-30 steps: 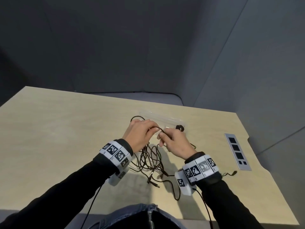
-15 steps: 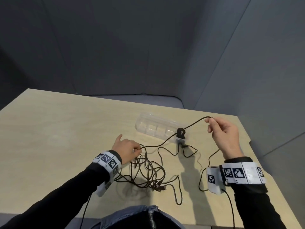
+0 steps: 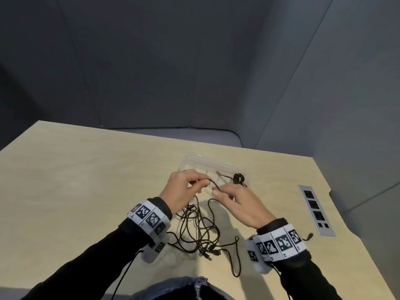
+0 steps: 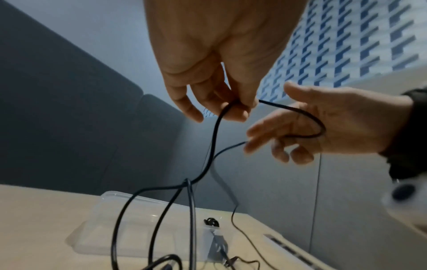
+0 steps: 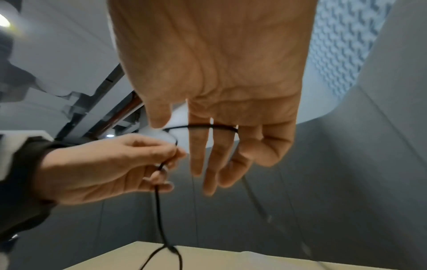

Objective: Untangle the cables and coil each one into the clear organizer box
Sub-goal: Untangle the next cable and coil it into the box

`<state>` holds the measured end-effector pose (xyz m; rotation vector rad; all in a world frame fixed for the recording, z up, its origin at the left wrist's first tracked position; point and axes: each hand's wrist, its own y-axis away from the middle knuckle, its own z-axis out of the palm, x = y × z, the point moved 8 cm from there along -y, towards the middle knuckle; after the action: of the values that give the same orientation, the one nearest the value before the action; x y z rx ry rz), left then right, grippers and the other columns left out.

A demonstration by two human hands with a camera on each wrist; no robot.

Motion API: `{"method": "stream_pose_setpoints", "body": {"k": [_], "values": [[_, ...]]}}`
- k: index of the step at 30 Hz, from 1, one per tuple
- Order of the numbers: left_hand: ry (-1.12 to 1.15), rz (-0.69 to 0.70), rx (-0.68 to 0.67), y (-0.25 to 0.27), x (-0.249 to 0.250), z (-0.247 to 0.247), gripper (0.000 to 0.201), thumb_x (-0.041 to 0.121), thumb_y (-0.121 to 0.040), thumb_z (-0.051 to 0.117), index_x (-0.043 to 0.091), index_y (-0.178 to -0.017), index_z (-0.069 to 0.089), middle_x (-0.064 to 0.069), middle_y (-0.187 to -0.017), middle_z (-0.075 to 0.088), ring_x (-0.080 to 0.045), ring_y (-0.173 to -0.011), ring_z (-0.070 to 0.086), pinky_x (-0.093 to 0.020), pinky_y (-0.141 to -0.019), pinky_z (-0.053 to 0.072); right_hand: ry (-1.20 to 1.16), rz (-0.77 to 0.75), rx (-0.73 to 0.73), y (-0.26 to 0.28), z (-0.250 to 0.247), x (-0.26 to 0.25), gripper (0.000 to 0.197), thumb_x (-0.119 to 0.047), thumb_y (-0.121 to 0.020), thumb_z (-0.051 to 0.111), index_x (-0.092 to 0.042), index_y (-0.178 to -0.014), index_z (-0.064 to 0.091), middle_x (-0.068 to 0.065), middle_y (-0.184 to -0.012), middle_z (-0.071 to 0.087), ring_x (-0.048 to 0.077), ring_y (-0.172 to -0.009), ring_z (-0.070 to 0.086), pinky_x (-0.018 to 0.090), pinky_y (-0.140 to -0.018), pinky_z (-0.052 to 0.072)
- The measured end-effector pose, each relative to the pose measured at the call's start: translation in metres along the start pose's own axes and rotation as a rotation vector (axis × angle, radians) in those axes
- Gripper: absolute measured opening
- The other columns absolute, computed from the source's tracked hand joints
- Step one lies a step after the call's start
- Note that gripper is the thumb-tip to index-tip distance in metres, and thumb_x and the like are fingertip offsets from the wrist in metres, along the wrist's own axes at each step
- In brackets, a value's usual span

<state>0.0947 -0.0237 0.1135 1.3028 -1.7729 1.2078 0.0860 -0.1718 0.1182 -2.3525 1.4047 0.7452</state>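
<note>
While the left hand (image 3: 180,192) pinches the cable (image 4: 213,138) as an anchor, the right hand (image 3: 240,204), fingers straight, carries a loop, probably starting a coil.

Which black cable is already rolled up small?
The tiny coiled cable at the clear box's right end; the other cables still sprawl tangled on the table.

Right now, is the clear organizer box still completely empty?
No, a small coiled black cable already sits in the right end compartment of the clear organizer box.
</note>
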Motion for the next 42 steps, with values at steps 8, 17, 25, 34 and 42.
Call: {"method": "stream_pose_setpoints", "body": {"k": [8,17,25,34,42], "values": [[-0.038,-0.071,-0.284,0.009,-0.028,0.022,0.011,0.027,-0.088,0.062,0.019,-0.088,0.070,0.003,-0.080,0.068,-0.007,-0.071,0.060,-0.018,-0.071,0.049,-0.229,0.047,0.223,0.004,-0.047,0.015,0.029,-0.017,-0.095,0.052,-0.020,-0.067,0.060,-0.007,-0.068,0.063,-0.001,-0.064,0.056,0.012,-0.063,0.041],[-0.596,-0.110,-0.530,0.034,-0.110,0.040,0.026,0.037,-0.099,0.033,0.028,-0.087,0.054,0.003,-0.090,0.064,-0.023,-0.085,0.059,-0.033,-0.079,0.045,-0.198,0.235,0.542,0.026,-0.124,0.068,0.034,-0.020,-0.098,0.044,-0.018,-0.067,0.057,-0.002,-0.069,0.063,0.005,-0.060,0.054,0.019,-0.063,0.041],[-0.531,-0.204,-0.436,0.015,-0.103,0.019,0.024,0.032,-0.098,0.040,0.036,-0.078,0.054,0.011,-0.080,0.066,-0.012,-0.082,0.063,-0.029,-0.085,0.044,0.237,0.644,0.319,0.067,-0.122,0.135,0.020,-0.034,-0.089,0.056,-0.023,-0.073,0.064,0.003,-0.073,0.062,0.030,-0.078,0.053,0.035,-0.067,0.043],[-0.051,-0.093,-0.203,-0.022,-0.005,0.016,0.019,0.024,-0.095,0.051,0.021,-0.086,0.068,0.005,-0.072,0.065,-0.006,-0.067,0.063,-0.020,-0.070,0.048,0.449,0.700,-0.140,0.064,-0.087,0.134,0.110,-0.057,-0.062,0.077,-0.031,-0.148,0.014,0.008,-0.156,0.011,0.031,-0.143,0.010,0.050,-0.112,0.020],[0.061,-0.089,-0.257,-0.029,0.004,0.038,0.013,0.022,-0.089,0.062,0.014,-0.085,0.071,0.007,-0.073,0.061,-0.005,-0.057,0.058,-0.024,-0.066,0.048,-0.110,0.156,-0.040,0.000,-0.037,0.022,0.029,-0.042,-0.094,0.048,-0.022,-0.084,0.066,0.001,-0.078,0.070,0.015,-0.076,0.064,0.038,-0.080,0.051]]}}
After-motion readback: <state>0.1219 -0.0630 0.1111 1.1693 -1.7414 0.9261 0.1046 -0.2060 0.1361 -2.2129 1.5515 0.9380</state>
